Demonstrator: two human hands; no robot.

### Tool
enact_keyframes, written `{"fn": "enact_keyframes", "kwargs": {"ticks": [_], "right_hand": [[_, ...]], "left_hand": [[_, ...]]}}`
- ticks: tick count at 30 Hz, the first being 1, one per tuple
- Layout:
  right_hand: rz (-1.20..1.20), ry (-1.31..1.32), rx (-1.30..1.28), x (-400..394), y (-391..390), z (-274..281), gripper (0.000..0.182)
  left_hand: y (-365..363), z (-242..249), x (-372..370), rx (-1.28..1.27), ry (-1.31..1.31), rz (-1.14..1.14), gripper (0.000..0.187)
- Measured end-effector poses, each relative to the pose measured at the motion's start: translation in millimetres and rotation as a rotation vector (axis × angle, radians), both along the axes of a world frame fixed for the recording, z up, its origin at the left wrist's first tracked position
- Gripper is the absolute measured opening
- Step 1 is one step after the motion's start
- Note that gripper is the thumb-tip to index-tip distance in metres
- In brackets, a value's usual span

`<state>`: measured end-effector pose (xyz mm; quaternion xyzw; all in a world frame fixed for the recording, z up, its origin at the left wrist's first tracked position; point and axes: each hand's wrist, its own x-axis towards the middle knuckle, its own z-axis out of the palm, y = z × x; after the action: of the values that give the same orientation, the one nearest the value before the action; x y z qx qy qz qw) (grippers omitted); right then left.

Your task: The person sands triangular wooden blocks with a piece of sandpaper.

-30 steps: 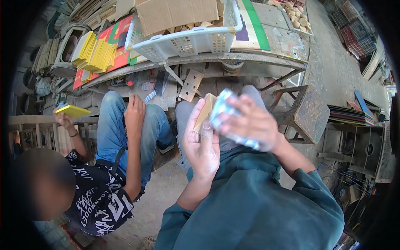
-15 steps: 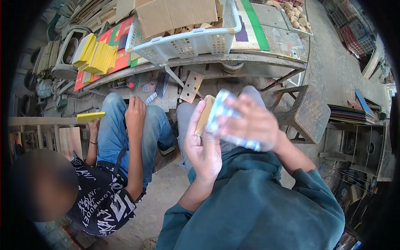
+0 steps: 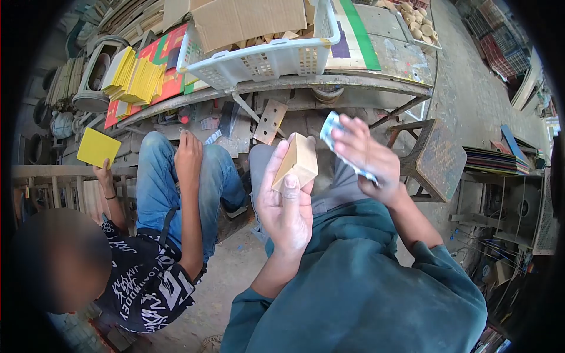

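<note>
A pale wooden block (image 3: 299,163) with a slanted face rests in my left hand (image 3: 288,215); its thumb presses the near side and the fingers wrap behind. To the right of the block, apart from it, my right hand (image 3: 368,154) grips a thin blue-and-white patterned sheet (image 3: 331,130). Motion blurs the right fingers a little, and their grip hides much of the sheet. Both hands are raised above my lap.
Ahead, a white plastic crate (image 3: 259,66) of wooden pieces stands on a worn bench (image 3: 406,88). Yellow panels (image 3: 138,79) are stacked at its left. A co-worker sits at left, holding up a yellow square panel (image 3: 99,147). A wooden stool (image 3: 438,159) stands at right.
My right hand and the sheet have moved right, off the block, uncovering it. The block has turned slightly in my left hand. The co-worker's yellow panel has risen and turned its flat face into view.
</note>
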<state>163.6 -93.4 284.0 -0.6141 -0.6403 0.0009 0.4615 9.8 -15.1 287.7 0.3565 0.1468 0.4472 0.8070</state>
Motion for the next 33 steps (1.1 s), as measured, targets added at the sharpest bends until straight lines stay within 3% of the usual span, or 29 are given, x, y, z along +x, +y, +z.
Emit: {"fn": "enact_keyframes", "kwargs": {"ticks": [3,4,7,12,15,20,24,26,29,33], "right_hand": [[0.159,0.168,0.058,-16,-4,-5,0.053],[0.155,0.165,0.057,-23,-3,-7,0.053],[0.024,0.550,0.139,-45,1,-16,0.048],[0.019,0.414,0.049,-53,6,-11,0.056],[-0.093,0.296,-0.048,-46,28,-9,0.063],[-0.060,0.285,-0.123,-71,17,2,0.061],[-0.098,0.204,-0.112,-55,31,-7,0.062],[-0.126,0.273,-0.063,-53,37,-15,0.061],[-0.011,0.243,-0.061,-72,23,-10,0.058],[-0.045,0.272,-0.068,-59,35,-38,0.059]], "left_hand": [[1,-1,3,-0.075,0.002,-0.016,0.051],[1,0,5,-0.073,0.032,-0.008,0.051],[0,0,3,-0.089,0.095,-0.010,0.053],[2,-17,2,-0.119,0.109,-0.045,0.057],[-3,-27,3,0.126,0.252,0.040,0.053],[6,-27,6,0.115,0.243,0.155,0.054],[7,-35,4,0.017,0.186,0.082,0.051],[6,-39,7,0.100,0.200,0.094,0.050],[12,-46,2,0.030,0.249,0.088,0.048],[7,-57,6,0.012,0.204,0.118,0.047]]}}
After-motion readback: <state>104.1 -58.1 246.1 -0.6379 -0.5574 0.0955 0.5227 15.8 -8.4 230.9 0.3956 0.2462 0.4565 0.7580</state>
